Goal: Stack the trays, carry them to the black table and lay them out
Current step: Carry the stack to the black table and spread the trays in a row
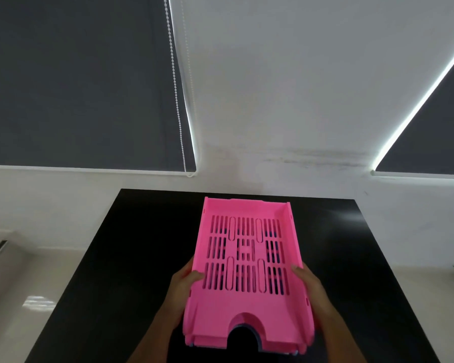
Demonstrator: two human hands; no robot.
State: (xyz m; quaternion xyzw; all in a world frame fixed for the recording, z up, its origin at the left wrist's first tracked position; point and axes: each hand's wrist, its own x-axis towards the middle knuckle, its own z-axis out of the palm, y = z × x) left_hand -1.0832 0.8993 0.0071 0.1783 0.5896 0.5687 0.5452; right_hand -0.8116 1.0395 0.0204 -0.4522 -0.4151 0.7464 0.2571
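A pink slotted tray [247, 307] tops a stack held over the black table [131, 258]. Under its near edge, the rims of more trays show, one of them grey-blue [257, 341]. How many trays lie beneath, I cannot tell. My left hand [185, 284] grips the stack's left side, thumb over the pink rim. My right hand [308, 281] grips the right side the same way. Whether the stack rests on the table or hangs just above it is unclear.
The black table reaches back to a white wall [286, 100]. Dark roller blinds [76, 87] hang at the left and far right, a bead cord [177, 100] beside the left one. Pale floor [24, 297] lies to both sides of the table.
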